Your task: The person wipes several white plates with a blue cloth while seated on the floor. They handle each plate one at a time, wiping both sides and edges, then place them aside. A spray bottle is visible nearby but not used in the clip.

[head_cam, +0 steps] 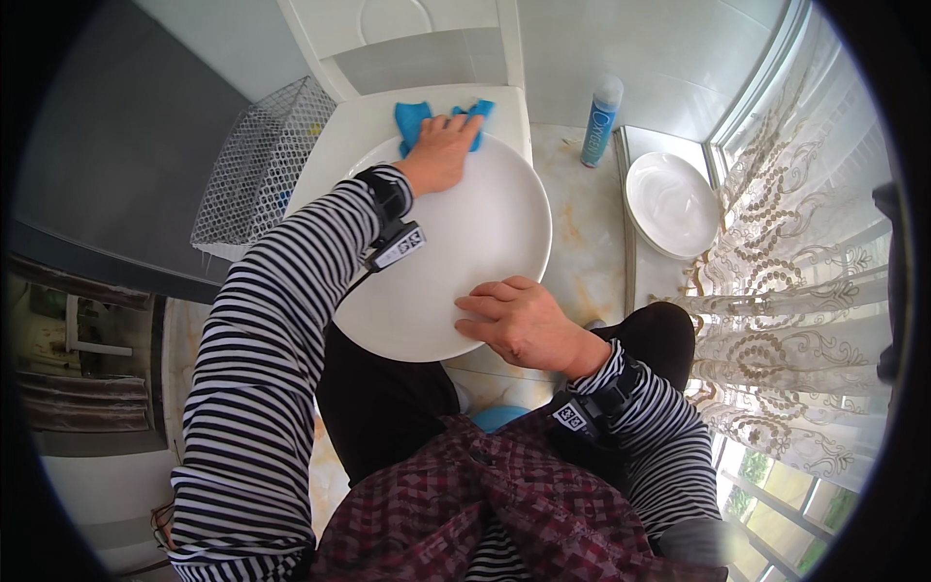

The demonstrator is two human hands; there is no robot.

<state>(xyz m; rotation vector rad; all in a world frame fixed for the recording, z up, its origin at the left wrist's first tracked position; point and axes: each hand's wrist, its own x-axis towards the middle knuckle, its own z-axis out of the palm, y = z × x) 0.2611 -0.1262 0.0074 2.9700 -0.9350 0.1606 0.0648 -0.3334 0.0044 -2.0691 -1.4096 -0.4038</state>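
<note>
A large round white plate (473, 211) rests on the seat of a white chair (342, 124), its near edge jutting past the seat towards my lap. My left hand (440, 156) reaches over the plate to its far rim, with a blue cloth (413, 120) under and between the fingers. At the near right rim, my right hand (520, 324) holds the plate, fingers lying on its upper face. The thumb of that hand is hard to make out.
Left of the chair stands a white mesh basket (262, 145). A blue spray can (602, 124) is upright on the marble-patterned floor (571, 218). Several stacked white plates (669, 204) sit by a lace curtain (778, 327). Something blue (500, 418) shows below my lap.
</note>
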